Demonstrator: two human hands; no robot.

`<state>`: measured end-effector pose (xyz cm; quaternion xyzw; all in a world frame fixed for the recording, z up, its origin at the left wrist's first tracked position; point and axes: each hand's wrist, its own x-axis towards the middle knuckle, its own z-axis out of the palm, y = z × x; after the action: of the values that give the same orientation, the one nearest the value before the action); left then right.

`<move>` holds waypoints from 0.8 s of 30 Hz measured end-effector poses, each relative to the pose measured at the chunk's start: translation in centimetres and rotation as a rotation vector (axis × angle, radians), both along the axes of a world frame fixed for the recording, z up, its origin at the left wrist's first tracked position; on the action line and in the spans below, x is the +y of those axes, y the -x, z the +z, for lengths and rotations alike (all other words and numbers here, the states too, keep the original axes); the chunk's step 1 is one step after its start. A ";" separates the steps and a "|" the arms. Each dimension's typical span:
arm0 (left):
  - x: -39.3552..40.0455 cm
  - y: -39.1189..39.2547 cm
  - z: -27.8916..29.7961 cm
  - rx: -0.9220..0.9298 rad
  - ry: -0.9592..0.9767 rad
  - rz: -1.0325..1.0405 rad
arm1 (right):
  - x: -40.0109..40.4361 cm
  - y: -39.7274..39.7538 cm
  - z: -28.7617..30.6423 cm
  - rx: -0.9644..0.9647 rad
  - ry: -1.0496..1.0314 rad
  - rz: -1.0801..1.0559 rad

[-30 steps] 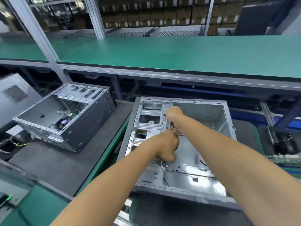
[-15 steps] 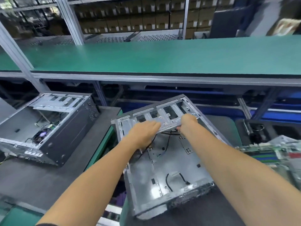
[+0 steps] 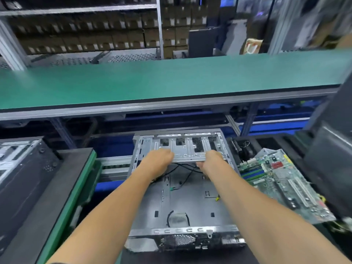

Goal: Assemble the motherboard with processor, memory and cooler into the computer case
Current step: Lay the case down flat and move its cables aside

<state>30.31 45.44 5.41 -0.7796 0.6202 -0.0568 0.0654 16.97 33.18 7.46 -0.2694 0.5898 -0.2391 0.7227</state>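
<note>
An open grey metal computer case (image 3: 190, 204) lies flat in front of me, its rear port panel nearest to me. Across its far end runs a silver drive cage (image 3: 187, 148). My left hand (image 3: 159, 161) and my right hand (image 3: 212, 161) both grip the near edge of that cage, fingers curled under it. Loose black cables (image 3: 185, 175) hang inside the case below my hands. A green motherboard (image 3: 282, 183) lies tilted just right of the case, with slots and connectors visible.
A second open case (image 3: 21, 168) sits on a dark pallet at the left. A green conveyor belt (image 3: 171, 82) runs across behind the case, with shelves of brown boxes (image 3: 85, 40) beyond. A dark panel (image 3: 331, 149) stands at the far right.
The case has been swung round and now lies square to me. Both hands kept hold of the drive cage. The view shifted right, bringing the motherboard fully into sight.
</note>
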 end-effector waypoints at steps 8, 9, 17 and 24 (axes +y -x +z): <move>-0.3 -1.1 -0.6 0.016 0.037 -0.009 | -1.1 -1.4 -0.3 0.052 -0.028 0.102; -0.1 -1.2 -0.7 0.019 0.033 -0.004 | -1.0 -1.5 -0.3 0.055 -0.021 0.098; 0.9 -1.6 -0.4 0.063 0.025 0.065 | -0.4 -2.3 -1.3 0.065 0.022 0.120; 2.9 0.3 -1.9 0.043 0.253 0.172 | -0.2 -0.6 -2.2 0.096 0.081 0.333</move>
<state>29.96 48.34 3.53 -0.8329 0.5403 -0.1122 -0.0421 17.54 32.98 5.25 -0.4036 0.5608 -0.1263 0.7118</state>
